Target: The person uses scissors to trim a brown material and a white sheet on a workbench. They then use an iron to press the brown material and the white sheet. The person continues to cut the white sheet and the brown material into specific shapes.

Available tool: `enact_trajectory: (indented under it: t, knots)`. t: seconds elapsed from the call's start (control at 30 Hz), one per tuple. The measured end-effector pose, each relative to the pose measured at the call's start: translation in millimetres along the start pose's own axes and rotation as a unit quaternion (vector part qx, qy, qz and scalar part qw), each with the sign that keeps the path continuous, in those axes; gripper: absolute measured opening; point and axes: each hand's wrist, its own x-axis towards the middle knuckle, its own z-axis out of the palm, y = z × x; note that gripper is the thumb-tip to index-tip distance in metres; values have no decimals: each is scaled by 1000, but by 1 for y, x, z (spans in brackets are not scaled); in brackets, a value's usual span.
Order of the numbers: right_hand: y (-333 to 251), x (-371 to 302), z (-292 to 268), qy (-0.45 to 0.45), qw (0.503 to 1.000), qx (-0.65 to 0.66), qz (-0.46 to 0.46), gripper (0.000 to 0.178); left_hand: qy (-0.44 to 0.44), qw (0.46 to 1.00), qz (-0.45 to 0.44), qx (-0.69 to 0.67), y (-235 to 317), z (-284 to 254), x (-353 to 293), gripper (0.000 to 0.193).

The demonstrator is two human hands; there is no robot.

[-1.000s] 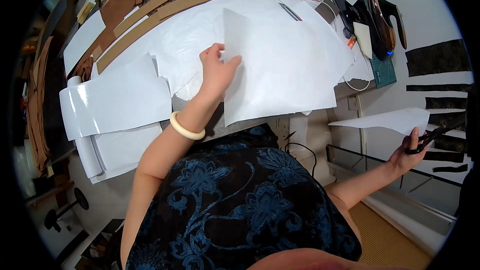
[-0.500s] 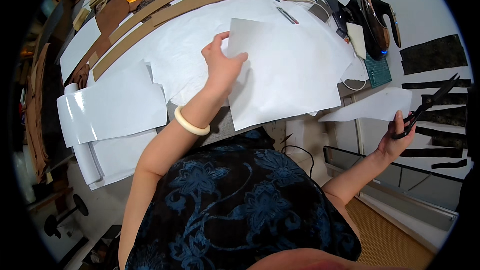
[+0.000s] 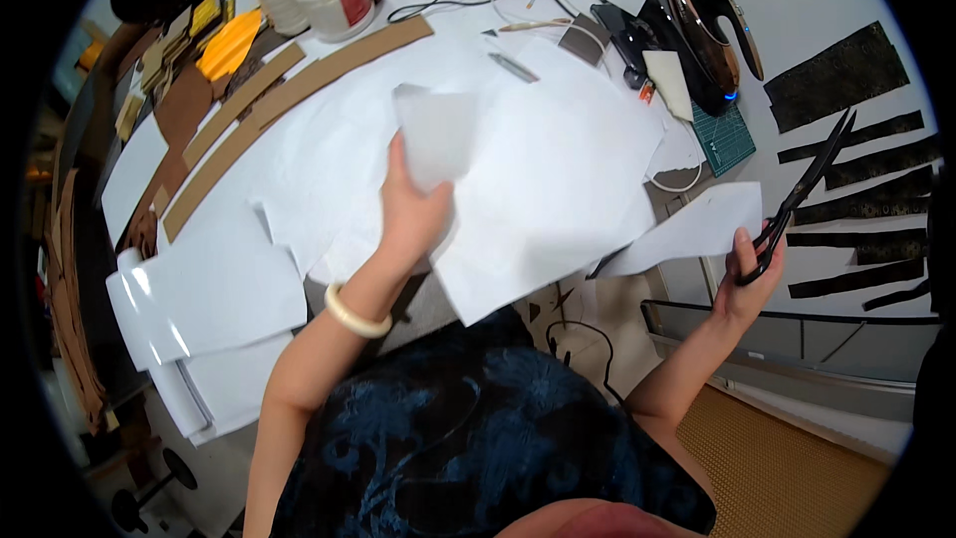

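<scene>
My left hand grips the left edge of a large white paper sheet over the worktable. Its thumb lies on top, and beside it the edge bends up in a greyish flap. Off the table's right side, my right hand has its fingers through the handles of black scissors. The blades point up and away, close together. That same hand also pinches a smaller white paper piece, which tapers toward the table's near edge. The piece's narrow end lies beside the large sheet's right corner.
A clothes iron stands at the far right by a green cutting mat. Brown strips and jars occupy the far left. Rolled glossy white sheets overhang the near left edge. Dark patterned strips are at right.
The whole view has shifted a little. My left hand has come nearer me, turning the large sheet and bending its edge. My right hand has moved slightly left, still carrying scissors and paper piece.
</scene>
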Motion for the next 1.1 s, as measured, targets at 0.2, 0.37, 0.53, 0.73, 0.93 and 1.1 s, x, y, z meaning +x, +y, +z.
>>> enact_trajectory:
  t: [0.2,0.37,0.53,0.73,0.93,1.1]
  knots:
    - [14,-3,1,52,997,-49,26,36,21,986,-138,-91,11,-42,-1,79]
    - [24,4,16,36,997,-45,43,39,-5,972,-192,-138,28,-61,10,65]
    - [32,15,20,2,995,-54,89,39,-8,968,-205,-144,23,-73,24,59]
    - [39,25,35,0,996,-32,78,40,35,971,-183,-148,7,-95,34,58]
    - [32,28,31,11,998,-30,56,39,76,966,-198,-148,-16,-118,20,60]
    - [18,25,23,-24,995,-3,96,52,108,971,-205,-59,-30,-122,12,64]
